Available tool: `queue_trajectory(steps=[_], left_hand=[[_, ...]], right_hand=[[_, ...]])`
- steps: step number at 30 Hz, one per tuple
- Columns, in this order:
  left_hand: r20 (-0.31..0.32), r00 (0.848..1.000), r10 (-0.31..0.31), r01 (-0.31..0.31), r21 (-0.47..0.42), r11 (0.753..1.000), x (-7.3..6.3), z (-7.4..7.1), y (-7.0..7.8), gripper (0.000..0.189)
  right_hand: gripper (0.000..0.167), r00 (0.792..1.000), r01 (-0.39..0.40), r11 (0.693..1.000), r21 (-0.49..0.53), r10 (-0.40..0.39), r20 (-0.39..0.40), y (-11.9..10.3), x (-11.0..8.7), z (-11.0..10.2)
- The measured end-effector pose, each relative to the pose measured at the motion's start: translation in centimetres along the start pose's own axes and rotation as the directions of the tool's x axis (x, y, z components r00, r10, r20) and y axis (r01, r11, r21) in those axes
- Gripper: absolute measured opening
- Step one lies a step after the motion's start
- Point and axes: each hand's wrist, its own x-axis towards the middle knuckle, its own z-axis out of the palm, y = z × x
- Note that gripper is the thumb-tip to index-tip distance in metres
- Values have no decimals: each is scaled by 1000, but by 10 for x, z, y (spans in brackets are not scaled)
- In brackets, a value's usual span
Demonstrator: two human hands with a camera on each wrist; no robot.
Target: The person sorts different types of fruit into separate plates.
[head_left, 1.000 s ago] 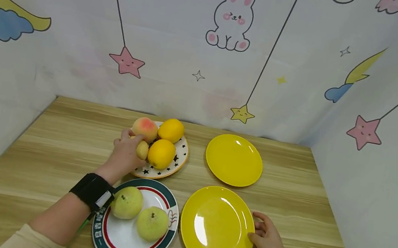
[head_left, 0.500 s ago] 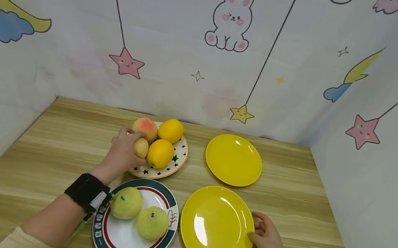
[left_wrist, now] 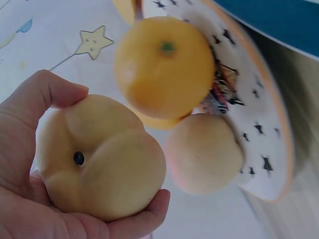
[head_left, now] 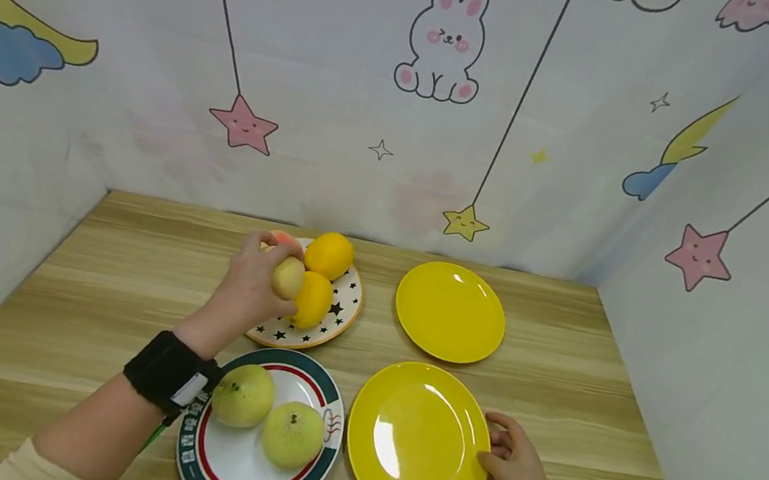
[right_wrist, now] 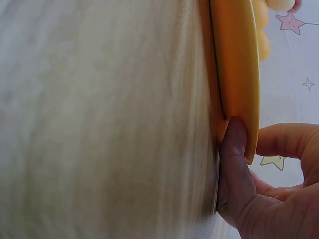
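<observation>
My left hand (head_left: 247,283) grips a pale peach (left_wrist: 112,164) above the star-patterned plate (head_left: 347,304), thumb and fingers round its sides. Under and beside it on that plate, a second peach (left_wrist: 204,154) and two oranges (head_left: 330,255) sit close together; in the head view the held fruit and hand partly cover them. To the right, my right hand (head_left: 514,464) pinches the edge of the near yellow plate (head_left: 418,455). The right wrist view shows its thumb above and a finger beneath that plate's rim (right_wrist: 244,89).
A green-rimmed plate (head_left: 229,479) at the front left bears two yellow-green pears (head_left: 293,435). Behind the near yellow plate lies another yellow plate (head_left: 450,311). Printed cloth walls (head_left: 346,89) border the wooden table (head_left: 132,272) at the back and sides.
My left hand has raised the peach and shifted it slightly right, now covering much of the second peach and part of an orange. My right hand stays at the yellow plate's edge.
</observation>
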Motion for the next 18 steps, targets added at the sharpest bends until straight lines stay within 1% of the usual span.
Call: queue_trajectory(steps=[3,5,11,15,18], left_hand=[[16,1000,15,-15,-34,999,-1,-2,12,65],[23,999,32,-31,-41,999,-1,-3,22,65],[11,993,114,-113,-55,992,0,-5,51,64],[14,986,164,-163,-50,985,-1,-7,65,62],[36,984,176,-175,-39,984,-2,-9,73,63]], right_hand=[[59,1000,-3,1000,-2,3,4,0,0,0],[59,1000,-3,1000,-3,3,2,0,0,-1],[60,1000,-16,1000,3,16,-1,2,1,-1],[59,1000,-21,1000,9,21,9,2,2,0],[59,1000,-18,1000,-1,18,8,1,2,1]])
